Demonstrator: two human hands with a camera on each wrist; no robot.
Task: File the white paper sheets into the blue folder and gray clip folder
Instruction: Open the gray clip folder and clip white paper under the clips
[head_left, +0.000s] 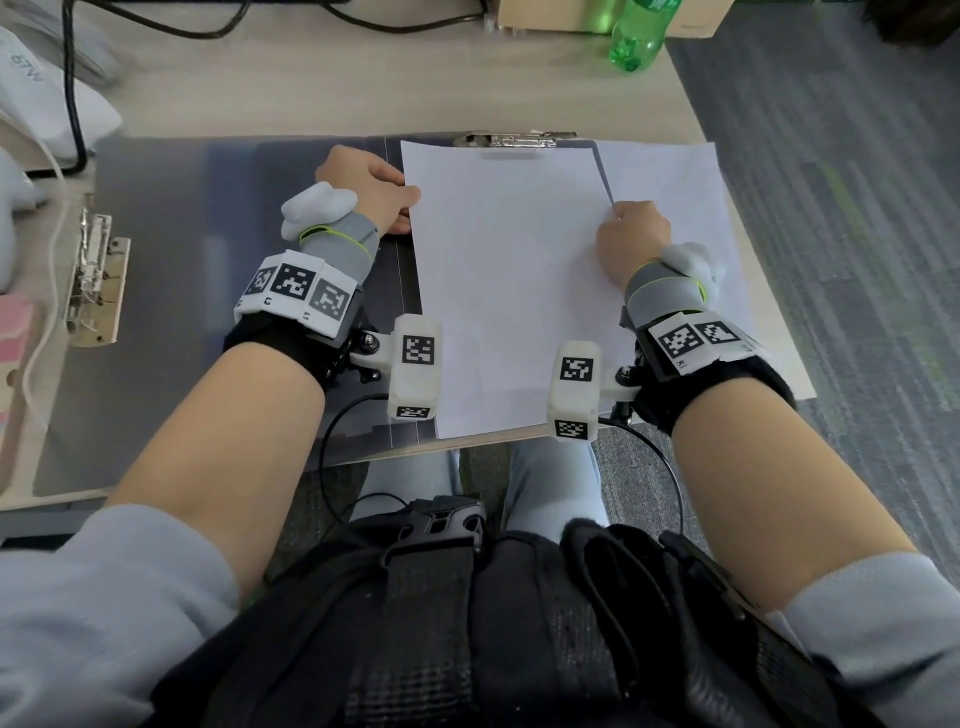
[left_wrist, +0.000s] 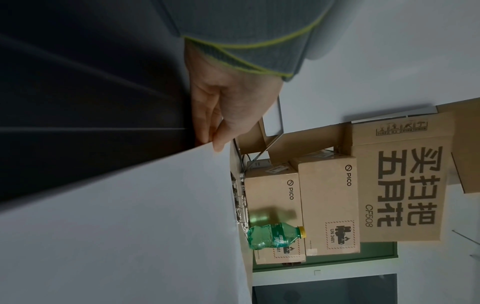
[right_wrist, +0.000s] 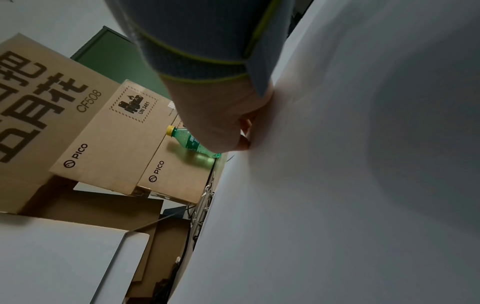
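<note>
step: top paper sheet (head_left: 506, 280) lies on gray folder (head_left: 208, 260), edge near clip (head_left: 511, 139) | grip: pinched by left hand (head_left: 366, 189) and right hand (head_left: 631, 241) | next: sheet likely squared under clip

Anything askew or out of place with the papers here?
Yes. A second white sheet lies rotated under the top sheet, fanning past the gray clip folder at the table's right edge. The left hand and right hand pinch the top sheet.
</note>
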